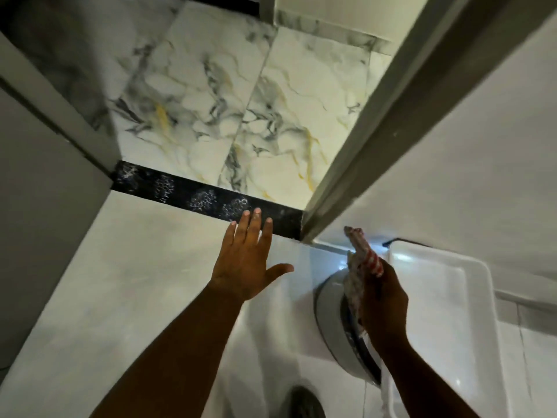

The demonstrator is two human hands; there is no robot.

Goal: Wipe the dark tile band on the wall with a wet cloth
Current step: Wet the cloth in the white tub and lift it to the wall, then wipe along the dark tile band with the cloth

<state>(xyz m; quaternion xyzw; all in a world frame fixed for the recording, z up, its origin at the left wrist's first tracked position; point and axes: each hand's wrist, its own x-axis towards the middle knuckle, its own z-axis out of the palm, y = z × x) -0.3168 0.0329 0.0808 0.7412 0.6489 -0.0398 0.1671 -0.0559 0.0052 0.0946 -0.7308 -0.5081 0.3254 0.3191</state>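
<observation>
Head view. The left hand [244,260] is raised flat against the wall, palm to the surface, fingers extended and slightly spread, thumb angled out to the right. It holds nothing. Its three longest fingertips overlap the lower edge of the dark tile band [193,198]; the palm and wrist lie on the plain white tile [126,267] below the band. The left forearm runs down and to the left toward the bottom edge of the frame.

The dark tile band runs diagonally from upper left of the left hand to a point just right of its fingertips, where it ends at a grey door frame [391,122]. Pale speckled patches show along the band to the left of the fingertips. Above the band lies marbled tile [241,101] with grey and yellow veining.

The right hand [382,300] is to the right of the left hand and slightly lower, well apart from it. It is closed around a cloth [361,251], red-and-white striped, whose free end projects up beyond the fingers toward the foot of the door frame. The cloth is not touching the band. The right forearm runs down toward the lower right.

Behind the right hand is a round grey object [334,327]; it cannot be identified. To the right of that hand is a white rectangular basin-like fixture [452,297].
</observation>
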